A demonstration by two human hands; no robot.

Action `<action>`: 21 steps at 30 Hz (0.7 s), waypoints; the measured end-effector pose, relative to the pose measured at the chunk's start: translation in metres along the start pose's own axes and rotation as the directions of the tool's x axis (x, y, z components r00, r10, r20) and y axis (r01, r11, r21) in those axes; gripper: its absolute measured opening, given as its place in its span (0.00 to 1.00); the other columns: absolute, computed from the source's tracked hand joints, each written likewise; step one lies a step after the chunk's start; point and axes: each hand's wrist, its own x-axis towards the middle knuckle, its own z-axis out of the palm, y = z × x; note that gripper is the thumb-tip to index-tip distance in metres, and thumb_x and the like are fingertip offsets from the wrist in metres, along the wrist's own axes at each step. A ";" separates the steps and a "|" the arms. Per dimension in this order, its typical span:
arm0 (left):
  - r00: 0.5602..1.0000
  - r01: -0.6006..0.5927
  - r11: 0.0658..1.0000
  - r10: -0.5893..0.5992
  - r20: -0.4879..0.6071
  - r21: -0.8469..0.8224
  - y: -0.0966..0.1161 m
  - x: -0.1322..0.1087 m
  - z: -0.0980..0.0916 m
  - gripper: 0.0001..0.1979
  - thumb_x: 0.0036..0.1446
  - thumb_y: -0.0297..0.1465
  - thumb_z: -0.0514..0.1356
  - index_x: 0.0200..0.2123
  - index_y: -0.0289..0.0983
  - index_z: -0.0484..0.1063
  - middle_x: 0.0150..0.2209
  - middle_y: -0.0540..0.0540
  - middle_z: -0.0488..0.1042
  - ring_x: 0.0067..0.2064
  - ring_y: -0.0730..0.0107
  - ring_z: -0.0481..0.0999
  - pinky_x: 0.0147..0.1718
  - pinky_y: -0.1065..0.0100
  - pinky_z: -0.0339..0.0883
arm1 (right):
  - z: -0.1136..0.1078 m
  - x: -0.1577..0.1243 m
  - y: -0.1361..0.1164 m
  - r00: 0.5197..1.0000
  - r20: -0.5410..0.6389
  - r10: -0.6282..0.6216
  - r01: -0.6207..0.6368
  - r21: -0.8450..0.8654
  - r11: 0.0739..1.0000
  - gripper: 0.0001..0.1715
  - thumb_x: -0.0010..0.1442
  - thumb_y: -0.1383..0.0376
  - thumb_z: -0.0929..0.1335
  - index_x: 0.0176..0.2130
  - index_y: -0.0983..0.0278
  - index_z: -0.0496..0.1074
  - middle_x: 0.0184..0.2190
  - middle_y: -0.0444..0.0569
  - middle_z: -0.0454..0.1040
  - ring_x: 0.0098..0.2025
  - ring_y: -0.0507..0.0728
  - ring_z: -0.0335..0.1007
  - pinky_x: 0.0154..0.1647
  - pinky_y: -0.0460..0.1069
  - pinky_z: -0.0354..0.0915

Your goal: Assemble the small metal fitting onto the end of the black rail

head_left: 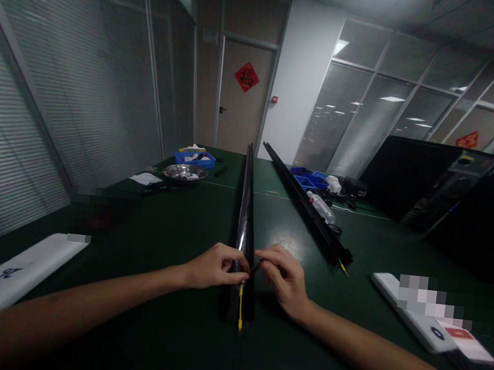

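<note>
A long black rail (247,208) lies on the green table (170,330), running straight away from me. My left hand (216,266) is closed in a pinch at the rail's near end, where a thin yellow cable (240,305) hangs down. My right hand (284,277) is also closed, pinching a small dark piece (257,264) just right of the rail. The two hands are almost touching over the rail.
A second black rail (306,206) lies to the right with a plastic bottle (320,206) beside it. Blue bins (307,179) and a metal bowl (185,172) stand at the far end. White flat pieces lie at left (12,275) and right (414,314).
</note>
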 end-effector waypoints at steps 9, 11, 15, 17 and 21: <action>0.996 -0.094 0.995 0.094 0.004 0.034 -0.002 0.000 0.000 0.11 0.65 0.35 0.65 0.40 0.32 0.81 0.31 0.49 0.75 0.25 0.79 0.61 0.24 0.75 0.51 | 0.000 0.001 -0.004 1.000 0.018 0.001 -0.001 -0.042 0.999 0.18 0.77 0.61 0.63 0.58 0.56 0.77 0.33 0.46 0.71 0.30 0.53 0.69 0.35 0.49 0.69; 0.993 -0.115 0.992 0.115 -0.008 0.052 -0.001 0.000 -0.001 0.11 0.66 0.35 0.65 0.39 0.32 0.81 0.31 0.49 0.75 0.25 0.78 0.61 0.25 0.75 0.52 | 0.001 0.000 -0.002 1.000 0.000 0.021 -0.021 -0.038 0.999 0.17 0.77 0.62 0.62 0.58 0.57 0.76 0.33 0.45 0.70 0.28 0.52 0.68 0.35 0.49 0.68; 0.992 -0.128 0.989 0.129 -0.009 0.071 0.001 -0.001 0.000 0.11 0.66 0.35 0.65 0.39 0.33 0.82 0.31 0.49 0.76 0.26 0.78 0.62 0.25 0.75 0.53 | 0.001 -0.001 0.001 0.999 -0.027 0.039 -0.040 -0.037 0.998 0.17 0.77 0.62 0.62 0.57 0.57 0.76 0.34 0.44 0.70 0.27 0.50 0.67 0.33 0.48 0.67; 0.991 -0.135 0.988 0.136 -0.004 0.073 0.002 -0.002 0.001 0.11 0.66 0.36 0.65 0.39 0.33 0.82 0.31 0.48 0.76 0.26 0.78 0.62 0.26 0.75 0.53 | 0.001 -0.001 0.000 0.999 -0.028 0.035 -0.036 -0.042 0.998 0.17 0.76 0.62 0.62 0.57 0.57 0.77 0.34 0.44 0.70 0.27 0.51 0.68 0.33 0.48 0.68; 0.988 -0.151 0.986 0.152 -0.012 0.073 0.001 -0.002 0.000 0.11 0.67 0.36 0.65 0.40 0.33 0.82 0.32 0.48 0.76 0.26 0.77 0.63 0.26 0.74 0.54 | 0.001 -0.001 -0.001 0.999 -0.032 0.024 -0.026 -0.060 0.998 0.17 0.76 0.63 0.63 0.57 0.56 0.76 0.33 0.44 0.69 0.27 0.51 0.68 0.33 0.49 0.67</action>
